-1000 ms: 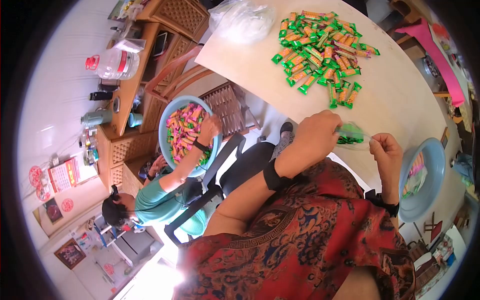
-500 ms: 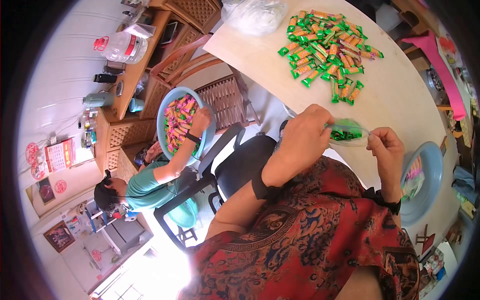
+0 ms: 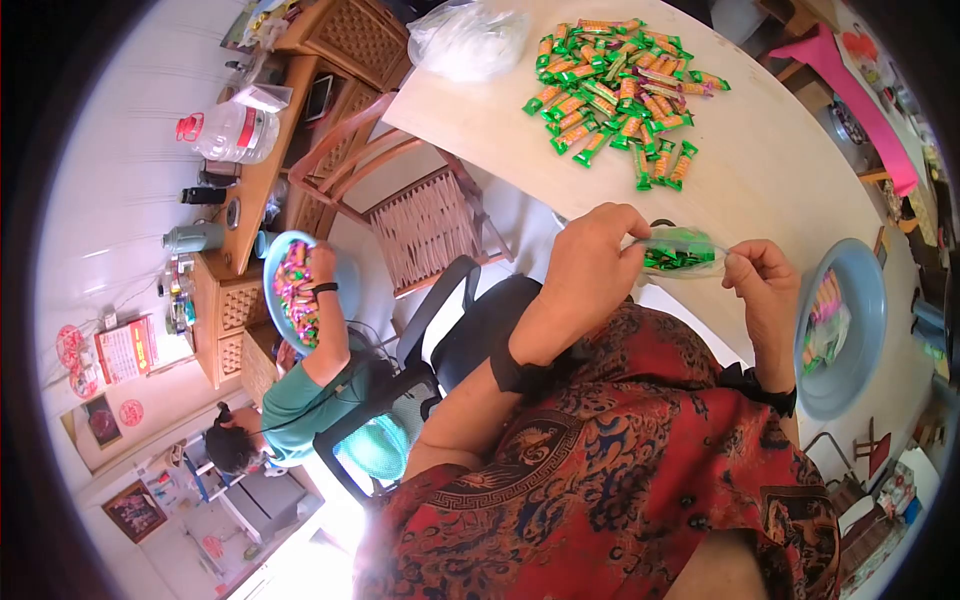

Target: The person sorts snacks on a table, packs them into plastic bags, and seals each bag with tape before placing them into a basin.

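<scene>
Between my two hands, at the table's near edge, is a clear plastic bag [image 3: 688, 250] with several green-wrapped snack bars inside. The fingers of my left hand [image 3: 590, 275] pinch its left end. My right hand [image 3: 765, 300] has thumb and index finger closed on the right end. Farther back on the pale table [image 3: 780, 190] lies a loose pile of snack bars [image 3: 620, 95] in green and orange wrappers, a few of them purple.
At my right stands a blue basin [image 3: 862, 365] holding a filled clear bag [image 3: 826, 325]. A bundle of clear plastic bags [image 3: 468, 42] lies at the table's far left. Left are a wooden chair [image 3: 425, 225], a black chair [image 3: 490, 325] and a person [image 3: 315, 400] handling a basin of snacks [image 3: 295, 290].
The other person's basin has shifted left, away from my table, and is turned more on edge. My view has swung slightly. Both my hands still hold the bag.
</scene>
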`<act>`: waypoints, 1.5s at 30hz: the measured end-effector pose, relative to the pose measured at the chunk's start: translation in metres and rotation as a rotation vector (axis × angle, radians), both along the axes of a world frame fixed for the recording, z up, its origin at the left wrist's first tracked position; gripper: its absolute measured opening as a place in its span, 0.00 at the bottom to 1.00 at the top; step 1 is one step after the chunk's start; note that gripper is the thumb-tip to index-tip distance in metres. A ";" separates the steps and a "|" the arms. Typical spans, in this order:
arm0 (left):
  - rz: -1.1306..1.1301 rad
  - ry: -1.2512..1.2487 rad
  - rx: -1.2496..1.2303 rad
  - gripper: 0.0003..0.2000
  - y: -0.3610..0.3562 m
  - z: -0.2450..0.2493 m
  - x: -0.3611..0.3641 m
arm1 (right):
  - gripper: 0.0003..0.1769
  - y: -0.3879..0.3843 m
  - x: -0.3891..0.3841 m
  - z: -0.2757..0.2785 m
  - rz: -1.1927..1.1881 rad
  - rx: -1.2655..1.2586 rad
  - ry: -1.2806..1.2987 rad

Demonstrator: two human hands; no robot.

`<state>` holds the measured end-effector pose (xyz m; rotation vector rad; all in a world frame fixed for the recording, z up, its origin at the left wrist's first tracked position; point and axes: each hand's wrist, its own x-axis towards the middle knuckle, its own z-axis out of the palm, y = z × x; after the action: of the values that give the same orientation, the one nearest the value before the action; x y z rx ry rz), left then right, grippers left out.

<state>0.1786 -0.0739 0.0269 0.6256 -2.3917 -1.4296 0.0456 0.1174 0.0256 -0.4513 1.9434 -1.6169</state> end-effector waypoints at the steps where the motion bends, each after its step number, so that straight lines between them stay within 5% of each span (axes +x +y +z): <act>1: -0.010 0.002 -0.003 0.07 0.000 0.000 -0.002 | 0.07 0.003 0.000 0.000 -0.019 0.009 0.009; 10: -0.127 -0.125 0.163 0.07 0.002 -0.038 -0.030 | 0.09 0.020 -0.011 -0.032 -0.120 0.046 -0.038; 19: -0.176 0.066 0.423 0.10 -0.007 -0.076 -0.038 | 0.14 0.021 -0.024 -0.052 -0.250 -0.042 -0.233; 21: -0.163 0.099 0.183 0.08 -0.006 -0.069 -0.042 | 0.13 0.021 -0.024 -0.051 -0.278 -0.063 -0.249; 27: -0.100 0.206 0.196 0.05 -0.001 -0.052 -0.053 | 0.10 0.018 -0.029 -0.037 -0.272 -0.210 -0.358; 34: -0.190 0.390 -0.321 0.03 -0.002 -0.016 -0.063 | 0.10 0.024 -0.033 -0.021 -0.300 -0.325 -0.421; 37: -0.224 0.471 0.011 0.02 0.003 0.001 -0.064 | 0.14 0.028 -0.035 -0.023 -0.248 -0.494 -0.423; 40: -0.232 0.482 0.086 0.05 0.005 0.026 -0.065 | 0.23 0.029 -0.036 -0.025 -0.150 -0.583 -0.273; 42: -0.203 0.499 0.076 0.06 0.007 0.043 -0.067 | 0.43 0.023 -0.032 -0.025 -0.103 -0.510 -0.189; 45: -0.179 0.528 0.180 0.09 0.004 0.055 -0.065 | 0.52 0.011 -0.029 -0.023 0.027 -0.563 -0.103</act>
<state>0.1140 -0.0701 0.0823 0.0480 -1.9529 -1.6468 0.0166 0.1289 0.0030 -0.5917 1.3804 -2.1173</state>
